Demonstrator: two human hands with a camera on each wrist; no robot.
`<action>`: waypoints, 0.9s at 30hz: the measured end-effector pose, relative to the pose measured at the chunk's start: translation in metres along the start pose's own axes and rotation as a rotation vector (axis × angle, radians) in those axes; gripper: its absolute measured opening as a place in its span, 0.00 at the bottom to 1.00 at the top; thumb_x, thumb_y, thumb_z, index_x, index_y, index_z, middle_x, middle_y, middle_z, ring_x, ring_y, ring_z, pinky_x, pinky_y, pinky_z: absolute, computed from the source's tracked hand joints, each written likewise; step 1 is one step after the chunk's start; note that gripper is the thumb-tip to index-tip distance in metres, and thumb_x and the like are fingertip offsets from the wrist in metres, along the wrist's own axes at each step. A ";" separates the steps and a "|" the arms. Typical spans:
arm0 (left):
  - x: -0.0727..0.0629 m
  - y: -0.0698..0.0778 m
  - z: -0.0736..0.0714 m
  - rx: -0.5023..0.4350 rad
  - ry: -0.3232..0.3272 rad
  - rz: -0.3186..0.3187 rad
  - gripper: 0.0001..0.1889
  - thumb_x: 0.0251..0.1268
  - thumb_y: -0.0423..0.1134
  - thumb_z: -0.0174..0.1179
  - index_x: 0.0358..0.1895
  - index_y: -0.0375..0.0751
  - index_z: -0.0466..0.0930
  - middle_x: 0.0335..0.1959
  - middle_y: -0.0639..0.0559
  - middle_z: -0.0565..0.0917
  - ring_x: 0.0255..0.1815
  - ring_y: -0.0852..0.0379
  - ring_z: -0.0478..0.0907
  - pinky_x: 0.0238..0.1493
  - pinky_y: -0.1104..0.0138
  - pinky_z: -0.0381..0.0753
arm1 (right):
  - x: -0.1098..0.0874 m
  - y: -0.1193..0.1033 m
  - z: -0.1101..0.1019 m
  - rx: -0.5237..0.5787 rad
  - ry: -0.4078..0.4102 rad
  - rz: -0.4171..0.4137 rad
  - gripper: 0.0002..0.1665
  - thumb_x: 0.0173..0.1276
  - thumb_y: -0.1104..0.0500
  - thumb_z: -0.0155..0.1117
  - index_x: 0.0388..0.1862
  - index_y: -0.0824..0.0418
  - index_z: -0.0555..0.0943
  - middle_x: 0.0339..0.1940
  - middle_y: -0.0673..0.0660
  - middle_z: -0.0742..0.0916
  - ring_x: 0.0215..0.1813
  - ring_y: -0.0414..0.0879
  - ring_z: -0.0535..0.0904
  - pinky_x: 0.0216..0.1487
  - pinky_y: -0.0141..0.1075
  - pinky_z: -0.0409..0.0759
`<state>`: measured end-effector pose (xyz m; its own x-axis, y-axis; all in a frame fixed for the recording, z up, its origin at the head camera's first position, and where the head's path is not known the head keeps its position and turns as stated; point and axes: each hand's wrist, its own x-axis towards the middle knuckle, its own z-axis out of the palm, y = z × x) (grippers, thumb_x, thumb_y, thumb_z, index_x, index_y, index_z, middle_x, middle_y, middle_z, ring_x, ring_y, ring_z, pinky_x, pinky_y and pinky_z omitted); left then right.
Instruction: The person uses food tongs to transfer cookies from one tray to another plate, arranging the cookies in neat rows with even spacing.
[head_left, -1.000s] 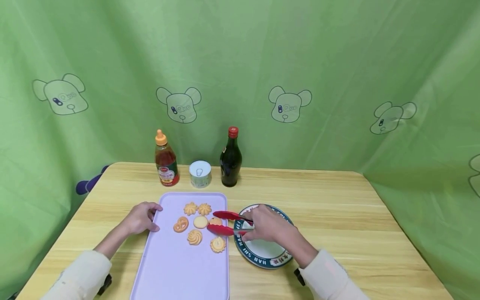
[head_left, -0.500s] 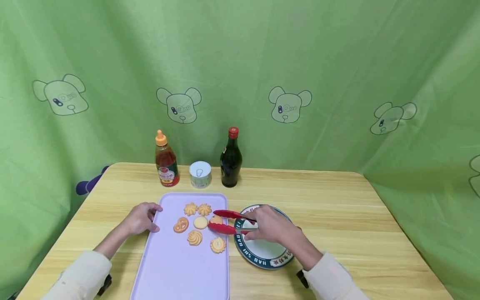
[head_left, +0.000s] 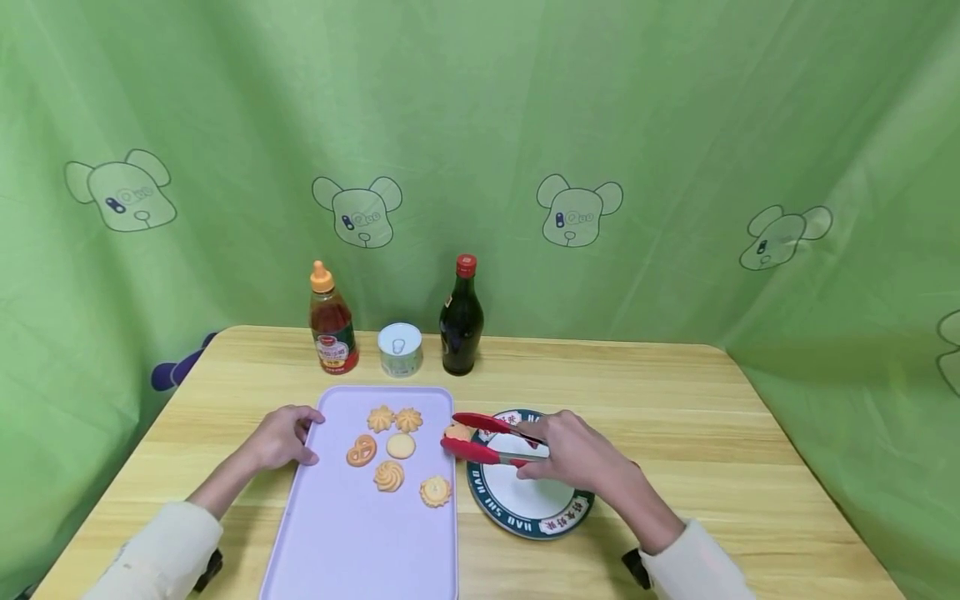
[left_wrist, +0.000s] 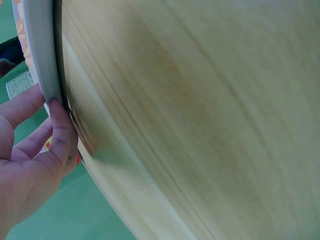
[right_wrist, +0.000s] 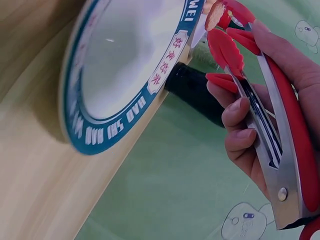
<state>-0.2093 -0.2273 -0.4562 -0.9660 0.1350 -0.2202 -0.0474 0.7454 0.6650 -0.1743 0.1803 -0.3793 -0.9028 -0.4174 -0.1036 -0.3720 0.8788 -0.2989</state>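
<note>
My left hand (head_left: 281, 436) pinches the left rim of a lilac tray (head_left: 360, 533); the left wrist view shows thumb and fingers on the tray's edge (left_wrist: 42, 50). In my right hand (head_left: 577, 450) is a pair of red-tipped metal tongs (head_left: 471, 451), whose tips hold a cookie (head_left: 457, 432) over the tray's right rim. The cookie (right_wrist: 215, 16) shows between the red tips in the right wrist view. Several other cookies lie on the tray, among them a pretzel-shaped one (head_left: 362, 450), a smooth round one (head_left: 401, 446) and a swirled one (head_left: 389, 476).
Right of the tray is a white plate with a dark green lettered rim (head_left: 517, 522), partly under the tongs and right hand. Behind the tray stand a sauce bottle (head_left: 334, 333), a tin can (head_left: 401, 350) and a dark red-capped bottle (head_left: 461, 325). A green curtain (head_left: 480, 125) hangs beyond the table.
My right hand has moved to the right with the tongs, carrying the cookie from beside the round one to the tray's right rim. My left hand has stayed in place.
</note>
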 end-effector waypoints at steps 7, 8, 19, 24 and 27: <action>-0.001 0.002 -0.002 0.007 -0.002 0.008 0.31 0.38 0.26 0.72 0.54 0.28 0.75 0.42 0.38 0.77 0.36 0.52 0.74 0.36 0.63 0.79 | -0.014 0.017 -0.003 0.008 0.032 0.079 0.36 0.46 0.49 0.78 0.56 0.58 0.80 0.52 0.60 0.85 0.37 0.44 0.76 0.29 0.29 0.72; -0.001 0.002 -0.001 0.006 -0.001 0.009 0.31 0.38 0.26 0.72 0.54 0.28 0.75 0.42 0.38 0.77 0.36 0.52 0.74 0.36 0.63 0.79 | -0.016 0.020 -0.004 -0.001 0.038 0.083 0.36 0.46 0.49 0.78 0.56 0.59 0.81 0.52 0.61 0.85 0.38 0.43 0.77 0.30 0.30 0.73; -0.002 0.003 -0.002 0.011 -0.004 0.010 0.31 0.39 0.26 0.72 0.54 0.27 0.74 0.41 0.38 0.77 0.36 0.52 0.74 0.36 0.63 0.79 | -0.036 0.052 -0.001 -0.018 0.066 0.092 0.38 0.46 0.47 0.77 0.54 0.65 0.80 0.48 0.64 0.86 0.34 0.43 0.73 0.33 0.34 0.70; -0.002 0.003 -0.002 0.006 -0.005 0.017 0.31 0.38 0.26 0.72 0.53 0.27 0.74 0.41 0.39 0.78 0.36 0.52 0.74 0.36 0.63 0.79 | -0.039 0.056 -0.001 0.000 0.071 0.102 0.39 0.45 0.47 0.78 0.53 0.67 0.80 0.49 0.65 0.86 0.37 0.44 0.75 0.35 0.35 0.73; -0.002 0.002 -0.001 0.002 -0.006 0.027 0.31 0.38 0.25 0.72 0.53 0.26 0.74 0.40 0.39 0.78 0.35 0.52 0.74 0.36 0.63 0.79 | -0.040 0.057 0.001 0.009 0.072 0.110 0.39 0.45 0.47 0.77 0.53 0.67 0.80 0.50 0.66 0.85 0.41 0.45 0.78 0.39 0.37 0.77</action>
<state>-0.2078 -0.2265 -0.4536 -0.9654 0.1590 -0.2067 -0.0210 0.7425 0.6695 -0.1590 0.2470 -0.3928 -0.9513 -0.3006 -0.0676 -0.2683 0.9160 -0.2982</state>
